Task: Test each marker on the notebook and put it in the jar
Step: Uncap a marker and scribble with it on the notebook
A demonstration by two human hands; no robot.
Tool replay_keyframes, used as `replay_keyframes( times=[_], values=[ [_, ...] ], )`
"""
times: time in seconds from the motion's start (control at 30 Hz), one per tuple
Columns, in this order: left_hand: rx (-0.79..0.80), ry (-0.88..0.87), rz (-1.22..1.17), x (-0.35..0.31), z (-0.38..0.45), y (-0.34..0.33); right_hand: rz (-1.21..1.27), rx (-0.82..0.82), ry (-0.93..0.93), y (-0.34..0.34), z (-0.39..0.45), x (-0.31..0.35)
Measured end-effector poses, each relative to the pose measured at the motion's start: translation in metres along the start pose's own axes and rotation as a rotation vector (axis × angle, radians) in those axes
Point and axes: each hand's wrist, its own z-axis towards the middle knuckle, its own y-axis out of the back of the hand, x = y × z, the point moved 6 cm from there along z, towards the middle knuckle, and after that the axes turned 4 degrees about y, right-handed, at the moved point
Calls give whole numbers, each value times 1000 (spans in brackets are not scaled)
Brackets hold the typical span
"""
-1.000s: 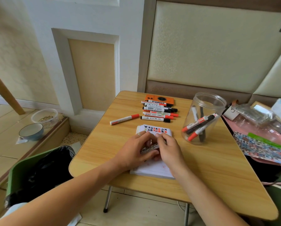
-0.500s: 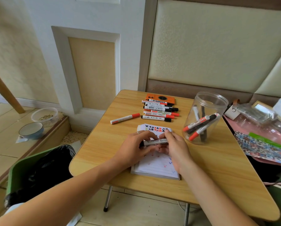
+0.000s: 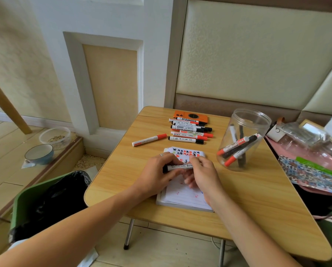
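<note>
A black-capped whiteboard marker (image 3: 179, 167) lies level between both hands above the open notebook (image 3: 182, 197). My left hand (image 3: 158, 173) grips its capped left end. My right hand (image 3: 204, 174) pinches the right end of the barrel. The notebook page shows small red and blue marks, and its folded-back top has red and black scribbles. A clear plastic jar (image 3: 243, 139) stands to the right with several markers inside. A row of several markers (image 3: 190, 132) lies at the back of the table, and one red-capped marker (image 3: 149, 139) lies alone to the left.
An orange phone case (image 3: 191, 116) lies behind the marker row on the small wooden table (image 3: 122, 170). A green bin with a black bag (image 3: 51, 201) stands at the left. Pouches and plastic bags (image 3: 311, 151) crowd the right edge. Two bowls (image 3: 45, 147) sit on the floor step.
Both hands lifted the marker from the page and turned it level. The black cap now sits in my left hand's grip, and more of the notebook page shows.
</note>
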Motion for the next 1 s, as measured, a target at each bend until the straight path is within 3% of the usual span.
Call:
replay_keyframes(
  times=[0.3,0.4,0.5,0.6,0.73,1.0],
  values=[
    [41,61,35,7,3,7,-51,10,49,-2,1,2],
    [-126,156,149,18,6,27,-2,-12,127,2,1,9],
    [-284,387,266,40,1,50,-316,-108,413,14,2,22],
    [-187,521,441,57,-9,54,-741,-62,655,7,8,22],
    [-103,496,615,58,-14,51,-961,103,641,-15,14,5],
    [-40,532,672,61,-2,51,-1064,107,667,-19,17,3]
  ],
)
